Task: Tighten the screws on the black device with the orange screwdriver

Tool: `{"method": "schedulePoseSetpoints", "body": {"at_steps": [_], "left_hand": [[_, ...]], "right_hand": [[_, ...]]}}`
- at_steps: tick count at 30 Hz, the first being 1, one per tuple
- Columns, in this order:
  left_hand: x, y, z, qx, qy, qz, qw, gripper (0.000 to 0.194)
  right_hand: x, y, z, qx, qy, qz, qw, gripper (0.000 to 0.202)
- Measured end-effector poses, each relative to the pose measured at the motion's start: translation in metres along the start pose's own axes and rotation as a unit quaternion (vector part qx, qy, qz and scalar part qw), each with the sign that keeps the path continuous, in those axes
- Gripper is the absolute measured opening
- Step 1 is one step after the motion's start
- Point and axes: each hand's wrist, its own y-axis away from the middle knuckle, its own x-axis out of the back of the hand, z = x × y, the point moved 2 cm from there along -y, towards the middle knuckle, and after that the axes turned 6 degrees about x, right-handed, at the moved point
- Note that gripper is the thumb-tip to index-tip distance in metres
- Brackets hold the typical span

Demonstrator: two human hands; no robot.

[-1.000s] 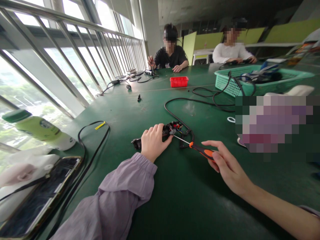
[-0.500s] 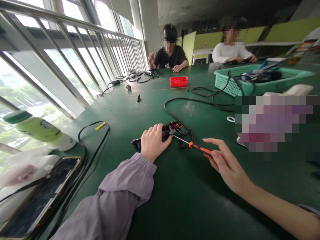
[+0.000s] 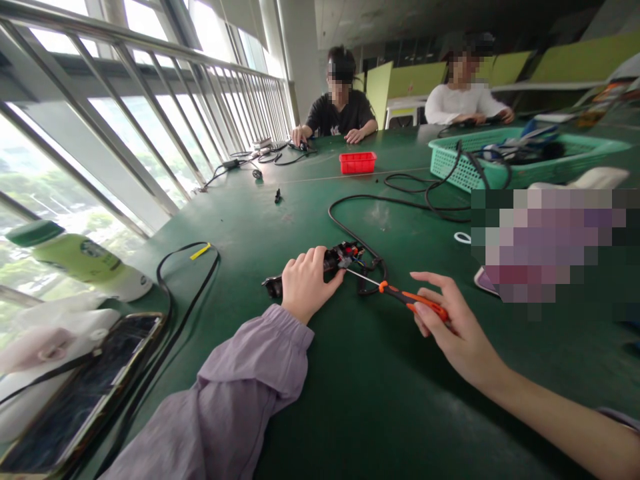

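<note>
My left hand (image 3: 306, 283) is wrapped over a black corded device (image 3: 350, 252) and holds it against the green table. Its near-right end is opened up, with coloured wires and a grey part showing; the middle is hidden under my palm. In my right hand (image 3: 453, 327) is an orange and black screwdriver (image 3: 413, 300), pinched by the handle between thumb and fingers, the index finger held off it. The screwdriver's thin shaft points left, its tip at the device beside my left thumb. Whether the tip sits in a screw cannot be made out.
A black cable (image 3: 390, 197) runs from the device toward a green basket (image 3: 467, 150). Beyond stand a red tray (image 3: 357, 163) and a small black piece (image 3: 278, 196). At left are a bottle (image 3: 80, 260), a phone (image 3: 85, 400) and a strap (image 3: 193, 300). Two people sit across the table (image 3: 240, 220).
My right hand's fingers have shifted on the screwdriver, showing more of the handle's end. My left hand and the device stay put. The person opposite has lowered a hand to the table.
</note>
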Motion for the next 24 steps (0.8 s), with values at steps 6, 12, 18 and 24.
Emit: {"method": "schedulePoseSetpoints", "body": {"at_steps": [6,12,18,24], "left_hand": [[-0.0008,0.0001,0.0,-0.003,-0.004,0.007,1.0,0.037],[-0.0007,0.0003,0.0006,-0.007,-0.005,0.013,1.0,0.037],[-0.0012,0.0001,0.0,-0.009,-0.005,0.012,1.0,0.037],[-0.0014,0.0004,-0.0006,-0.01,0.0,0.015,1.0,0.038]], "right_hand": [[0.0013,-0.0023,-0.0014,0.029,0.009,0.003,1.0,0.032],[-0.0018,-0.0033,-0.0009,-0.035,-0.003,-0.041,0.999,0.032],[-0.0016,-0.0054,-0.0043,-0.019,0.093,-0.058,0.994,0.026],[-0.0005,-0.0054,-0.0054,-0.028,0.085,-0.071,0.993,0.026]]}}
